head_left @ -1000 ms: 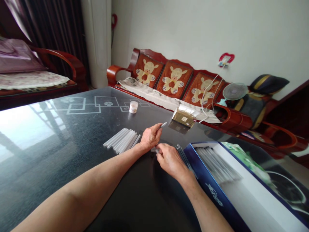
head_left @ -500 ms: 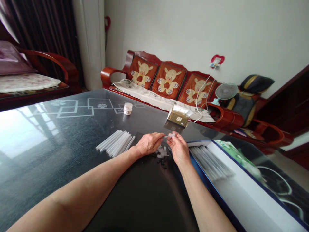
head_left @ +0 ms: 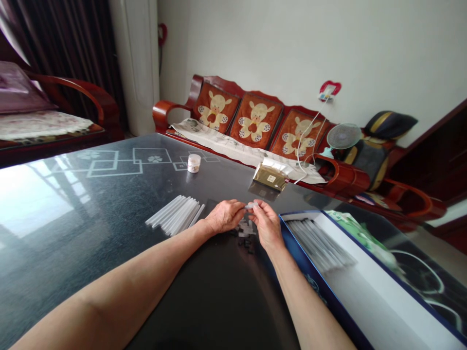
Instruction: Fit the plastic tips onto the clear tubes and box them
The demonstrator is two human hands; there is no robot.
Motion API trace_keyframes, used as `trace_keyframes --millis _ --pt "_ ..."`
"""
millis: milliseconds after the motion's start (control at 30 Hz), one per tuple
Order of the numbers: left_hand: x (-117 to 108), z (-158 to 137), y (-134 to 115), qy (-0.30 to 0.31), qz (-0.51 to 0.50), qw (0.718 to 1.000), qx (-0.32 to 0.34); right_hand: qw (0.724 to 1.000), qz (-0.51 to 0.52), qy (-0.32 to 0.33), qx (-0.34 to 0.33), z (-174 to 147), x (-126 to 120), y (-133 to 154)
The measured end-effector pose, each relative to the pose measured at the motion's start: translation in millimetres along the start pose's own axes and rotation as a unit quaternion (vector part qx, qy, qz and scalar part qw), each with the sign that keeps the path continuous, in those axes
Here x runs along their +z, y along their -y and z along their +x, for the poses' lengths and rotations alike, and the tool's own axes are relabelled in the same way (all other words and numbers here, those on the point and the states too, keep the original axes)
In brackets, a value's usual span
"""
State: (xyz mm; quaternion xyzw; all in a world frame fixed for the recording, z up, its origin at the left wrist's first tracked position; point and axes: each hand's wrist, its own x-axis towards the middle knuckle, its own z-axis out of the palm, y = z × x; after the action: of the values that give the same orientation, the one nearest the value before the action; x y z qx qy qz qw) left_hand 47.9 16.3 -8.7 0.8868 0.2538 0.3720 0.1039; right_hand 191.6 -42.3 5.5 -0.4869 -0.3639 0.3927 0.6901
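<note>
Between my two hands, just above the table, is a small translucent plastic piece (head_left: 250,206). My left hand (head_left: 226,216) is closed, pinching its left end. The fingers of my right hand (head_left: 267,221) are closed on its right end. Below the hands lie several short whitish plastic pieces (head_left: 245,228) and several small black pieces (head_left: 248,246). To the left of my left hand is a bundle of long translucent white tubes (head_left: 177,215), side by side on the dark glossy table (head_left: 109,223).
A long blue-edged box (head_left: 379,296) with many grey-white tubes (head_left: 321,243) inside stands right of my right arm. A green-and-white bag (head_left: 359,236) lies beyond it. Farther back are a gold tissue pack (head_left: 270,179) and a small white jar (head_left: 194,164).
My right hand has shifted slightly left, closer to my left hand, its fingers now more over the plastic piece. My left hand has hardly moved.
</note>
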Motion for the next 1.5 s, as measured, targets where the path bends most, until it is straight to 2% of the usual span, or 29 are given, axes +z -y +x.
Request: trace_keyframes --millis 300,633,733,833,900,967,1033,1100,1167,1233,1267,1333,1400,1467,1500 --pt "1.5 2.4 1.6 0.008 -0.006 1.000 0.010 0.999 -0.029 0.019 0.004 -0.2 -2.2 0.5" --pt "-3.2 -2.5 -5.7 0.040 0.141 0.989 -0.023 0.998 0.017 -0.035 0.056 -6.9 8.9 1.7" --pt "-3.9 -2.3 -4.5 0.057 0.148 0.987 -0.018 0.998 -0.012 -0.029 0.046 -5.6 8.3 -2.5" --pt "-3.2 -1.7 -0.4 0.045 0.141 0.989 -0.003 0.993 -0.119 -0.009 -0.011 -2.3 2.8 -3.6" --pt "-1.9 -1.1 3.0 0.013 0.138 0.990 0.015 0.966 -0.247 0.014 -0.074 -0.7 -2.5 1.0" --pt "0.2 -0.4 6.5 -0.019 0.136 0.990 0.040 0.918 -0.370 0.042 -0.136 -0.9 -6.6 9.9" --pt "2.7 -0.1 8.9 -0.040 0.126 0.989 0.061 0.859 -0.472 0.080 -0.183 -3.2 -7.0 21.1" --pt "4.5 -0.1 9.4 -0.046 0.108 0.990 0.077 0.787 -0.566 0.126 -0.208 -7.3 -3.7 32.8" --pt "4.4 -0.6 7.4 -0.033 0.091 0.991 0.091 0.711 -0.651 0.169 -0.207 -12.3 0.0 45.5" --pt "1.8 -1.1 4.0 -0.016 0.077 0.991 0.105 0.658 -0.704 0.186 -0.194 -17.0 -1.6 60.9" --pt "-0.2 -1.3 2.3 -0.014 0.073 0.992 0.107 0.645 -0.717 0.186 -0.190 -18.9 -6.4 70.2" --pt "-4.2 -1.7 0.2 -0.039 0.068 0.993 0.088 0.639 -0.725 0.167 -0.194 -20.9 -26.2 91.7" --pt "-6.7 -1.7 0.2 -0.073 0.067 0.994 0.048 0.642 -0.730 0.123 -0.200 -20.3 -59.4 114.0" --pt "-6.5 -1.3 1.8 -0.095 0.067 0.993 0.018 0.621 -0.759 0.052 -0.188 -17.1 -100.7 131.3" --pt "-5.5 -0.9 3.0 -0.102 0.068 0.992 0.005 0.605 -0.780 0.016 -0.161 -14.7 -121.8 136.5"
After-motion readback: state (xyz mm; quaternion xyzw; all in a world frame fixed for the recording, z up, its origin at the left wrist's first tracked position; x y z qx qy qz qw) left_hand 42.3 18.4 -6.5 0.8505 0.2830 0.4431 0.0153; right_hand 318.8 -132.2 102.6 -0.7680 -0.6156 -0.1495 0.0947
